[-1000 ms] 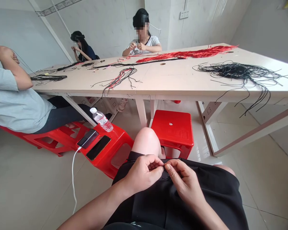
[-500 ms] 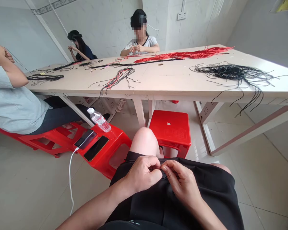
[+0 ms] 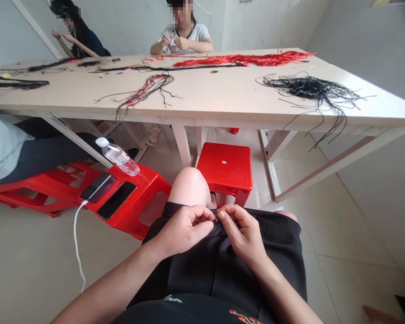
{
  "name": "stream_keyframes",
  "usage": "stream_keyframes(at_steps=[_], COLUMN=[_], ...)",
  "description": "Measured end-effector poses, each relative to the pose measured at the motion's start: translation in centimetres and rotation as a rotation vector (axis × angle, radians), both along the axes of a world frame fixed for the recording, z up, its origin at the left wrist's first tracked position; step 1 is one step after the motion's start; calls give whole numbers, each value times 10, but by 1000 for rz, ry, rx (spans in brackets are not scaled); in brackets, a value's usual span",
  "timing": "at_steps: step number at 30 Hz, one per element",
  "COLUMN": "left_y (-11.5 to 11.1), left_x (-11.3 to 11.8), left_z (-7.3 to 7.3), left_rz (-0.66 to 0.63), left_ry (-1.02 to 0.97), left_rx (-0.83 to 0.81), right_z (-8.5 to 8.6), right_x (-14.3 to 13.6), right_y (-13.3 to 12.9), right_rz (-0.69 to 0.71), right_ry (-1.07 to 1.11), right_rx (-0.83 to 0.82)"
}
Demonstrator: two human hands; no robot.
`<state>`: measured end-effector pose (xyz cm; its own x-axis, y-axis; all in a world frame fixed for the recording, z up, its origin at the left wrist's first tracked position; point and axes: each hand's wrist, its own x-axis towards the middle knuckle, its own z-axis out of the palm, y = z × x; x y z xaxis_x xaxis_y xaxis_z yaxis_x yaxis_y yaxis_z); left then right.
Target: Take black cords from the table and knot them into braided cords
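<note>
Over my lap, my left hand (image 3: 185, 230) and my right hand (image 3: 242, 230) meet almost fingertip to fingertip. A thin black cord (image 3: 218, 221) runs between them, hard to make out against the black shorts (image 3: 202, 270). My right thumb and forefinger pinch it. The fingers of my left hand are curled in around it, with the thumb a little apart from the forefinger. Most of the cord is hidden by the fingers and lost in the dark cloth.
Ahead stands a long table (image 3: 209, 96) with black cords (image 3: 307, 87), red cords (image 3: 243, 59) and a mixed bundle (image 3: 145, 90). Red stools (image 3: 224, 164) stand below; one bears a bottle (image 3: 121, 159), a phone (image 3: 117, 200) and a power bank (image 3: 97, 186). Co-workers sit around.
My view has tilted down and swung right, so the table sits higher and further left. My left thumb and forefinger have parted slightly. The left neighbour's arm has left the view.
</note>
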<state>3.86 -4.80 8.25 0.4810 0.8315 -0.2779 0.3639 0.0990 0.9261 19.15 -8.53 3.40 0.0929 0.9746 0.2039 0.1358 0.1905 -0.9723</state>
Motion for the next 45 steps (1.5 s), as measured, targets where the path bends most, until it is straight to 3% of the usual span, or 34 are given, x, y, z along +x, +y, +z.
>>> stream_keyframes(at_steps=[10,20,30,36,41,45], left_y=[5,6,7,9,8,6], left_x=[2,2,0,1,4,3], left_z=[-2,-11,-22,-22,-22,-22], left_rz=[53,4,7,8,-2,-14], left_ry=[-45,-66,10,55,58,67], left_rx=[-29,-40,25,46,51,54], right_z=[2,2,0,-4,-4,-3], right_x=[3,1,12,18,16,13], right_y=[3,2,1,7,6,4], right_rz=[-40,-37,65,-48,-36,6], right_ry=[60,81,-184,-476,-379,-312], right_rx=[-39,-29,33,288,335,283])
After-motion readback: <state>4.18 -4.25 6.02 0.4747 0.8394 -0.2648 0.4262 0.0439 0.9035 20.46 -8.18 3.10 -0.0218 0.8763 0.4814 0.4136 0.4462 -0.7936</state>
